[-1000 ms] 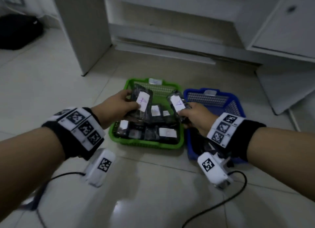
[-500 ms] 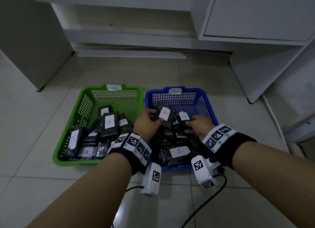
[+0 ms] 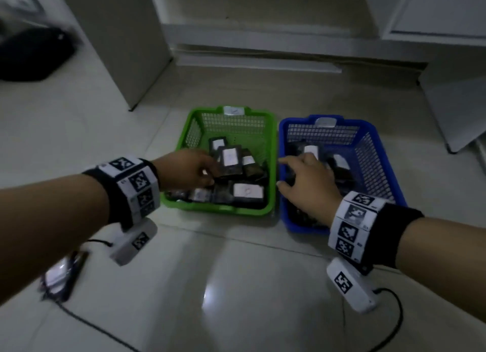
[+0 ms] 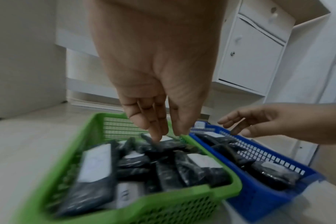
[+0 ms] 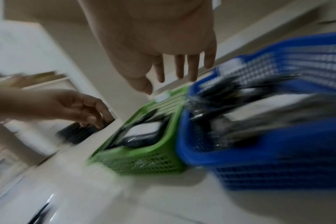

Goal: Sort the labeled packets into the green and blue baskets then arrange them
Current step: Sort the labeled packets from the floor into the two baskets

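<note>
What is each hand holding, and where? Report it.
Nothing is held. The right hand is open over the blue basket; the left hand, fingers loose, reaches packets in the green basket.

- left hand (image 3: 184, 171): forearm extended, fingers loosely bent, pointing down, gripping nothing
- right hand (image 3: 306, 180): palm down, fingers spread straight, empty
</note>
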A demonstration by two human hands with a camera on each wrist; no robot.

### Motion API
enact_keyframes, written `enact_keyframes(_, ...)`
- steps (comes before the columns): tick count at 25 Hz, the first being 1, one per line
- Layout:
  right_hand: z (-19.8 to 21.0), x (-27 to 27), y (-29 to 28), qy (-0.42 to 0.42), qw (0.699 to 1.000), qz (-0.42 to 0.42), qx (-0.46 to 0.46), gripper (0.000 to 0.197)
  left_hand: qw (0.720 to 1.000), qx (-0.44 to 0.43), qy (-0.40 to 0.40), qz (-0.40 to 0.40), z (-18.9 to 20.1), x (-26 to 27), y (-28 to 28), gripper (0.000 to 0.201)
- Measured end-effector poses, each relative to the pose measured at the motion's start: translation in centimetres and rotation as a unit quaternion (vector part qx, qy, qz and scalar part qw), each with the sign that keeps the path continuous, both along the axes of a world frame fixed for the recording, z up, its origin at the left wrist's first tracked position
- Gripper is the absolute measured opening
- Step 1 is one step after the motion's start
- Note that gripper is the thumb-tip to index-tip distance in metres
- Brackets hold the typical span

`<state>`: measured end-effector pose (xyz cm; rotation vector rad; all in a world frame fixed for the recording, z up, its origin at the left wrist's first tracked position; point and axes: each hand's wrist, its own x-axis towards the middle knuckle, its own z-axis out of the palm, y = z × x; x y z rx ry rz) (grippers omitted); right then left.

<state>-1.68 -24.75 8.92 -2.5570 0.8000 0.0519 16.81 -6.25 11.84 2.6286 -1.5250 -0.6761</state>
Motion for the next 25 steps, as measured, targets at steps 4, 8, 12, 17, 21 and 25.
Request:
enact_keyframes(4, 0.6, 4.9, 9.8, 0.017, 0.984, 0.179, 0.003, 0.061, 0.991, 0.036, -0.019, 0.130, 1.5, 3.3, 14.9, 0.020)
enact_keyframes(8, -1.4, 9.3, 19.9, 0.001, 0.956, 0.278, 0.099, 0.058, 0.952, -0.009, -0.024, 0.304, -2.4, 4.8, 27.2, 0.020)
enact_keyframes(12, -5.9, 13.3, 28.9, 0.029, 0.946, 0.283, 0.156, 0.058, 0.898, -0.048, 0.010, 0.437, -8.8, 5.1, 34.4, 0.037)
enact_keyframes(17, -11.4, 17.4, 36.0, 0.083, 0.949, 0.255, 0.166, 0.066, 0.837, -0.072, 0.109, 0.531, -15.4, 4.7, 36.6, 0.083)
enact_keyframes(21, -13.8, 18.7, 38.1, 0.090, 0.962, 0.227, 0.124, 0.082, 0.796, -0.146, 0.162, 0.565, -17.4, 4.5, 36.5, 0.069)
enact_keyframes(25, -14.8, 18.5, 39.6, 0.058, 0.972, 0.204, 0.106, 0.082, 0.688, -0.261, 0.260, 0.626, -17.1, 5.5, 37.4, 0.032)
